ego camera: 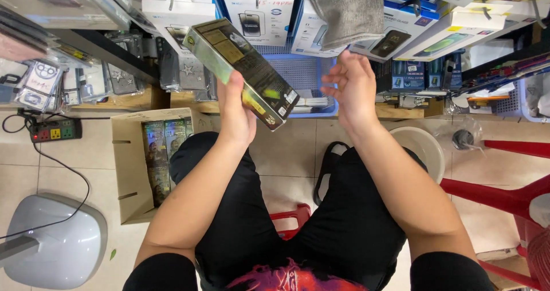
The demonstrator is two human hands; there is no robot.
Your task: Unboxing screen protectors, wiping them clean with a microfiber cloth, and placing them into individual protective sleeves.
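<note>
My left hand (pixel 235 110) grips a flat, long product box (pixel 240 70) with a green and dark printed face, held tilted above my lap. My right hand (pixel 350 87) hovers a little to the right of the box, fingers spread and holding nothing. I sit with legs in black shorts over a tiled floor. Behind the box stands a blue plastic basket (pixel 306 73) on a low wooden shelf.
An open cardboard carton (pixel 129 170) with several similar boxes stands on the floor at my left. A power strip (pixel 55 130) and a grey fan base (pixel 54 242) lie further left. Red plastic stool legs (pixel 504 193) and a white bowl (pixel 424 147) are at right. Shelves of packaged goods fill the top.
</note>
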